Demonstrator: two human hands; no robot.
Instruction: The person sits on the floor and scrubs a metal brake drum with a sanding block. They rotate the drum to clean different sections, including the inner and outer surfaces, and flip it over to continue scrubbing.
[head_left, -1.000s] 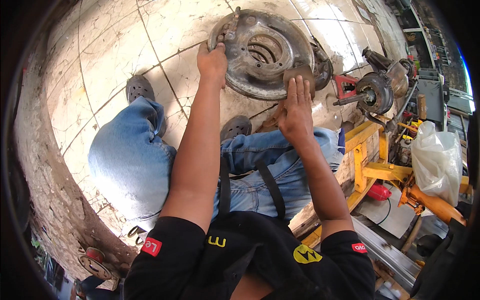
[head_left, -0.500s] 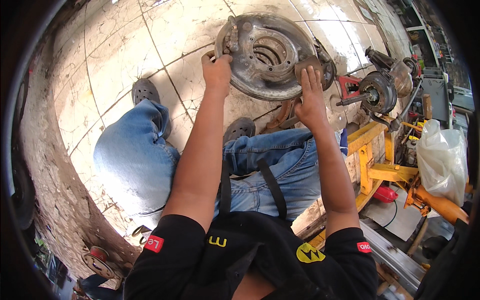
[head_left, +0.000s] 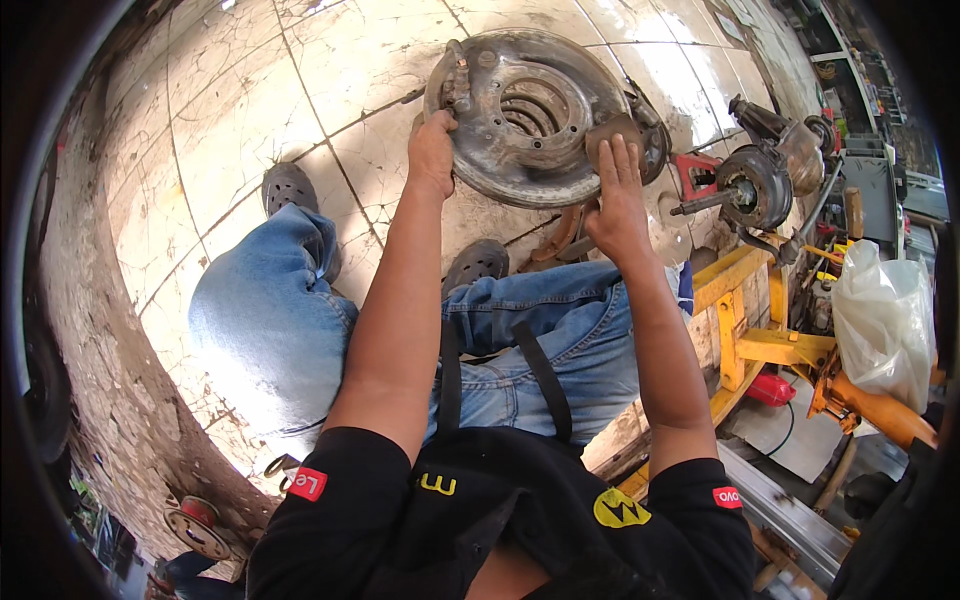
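A round, dark metal brake backing plate point(head_left: 488, 150) is tilted above the tiled floor, beyond my knees. My left hand point(head_left: 432, 158) is closed on its left rim, just below a small cylinder-like fitting point(head_left: 457, 82). On the plate's right side, my right hand point(head_left: 622, 205) presses a brown piece of sandpaper point(head_left: 603, 135) to the metal with its fingers laid straight over it. The thumb side of that hand is partly hidden. A coil-like ringed part point(head_left: 522, 118) shows through the plate's central hole.
Curved brake shoes point(head_left: 558, 243) lie on the floor below the plate. To the right, an axle hub assembly point(head_left: 757, 187) rests by a red stand point(head_left: 697, 174). A yellow metal frame point(head_left: 790, 346) and a plastic bag point(head_left: 882, 310) are nearer on the right.
The plate has shifted slightly left and down. My left hand has wrapped further round its rim. My right hand and the sandpaper have moved slightly left and down with it.
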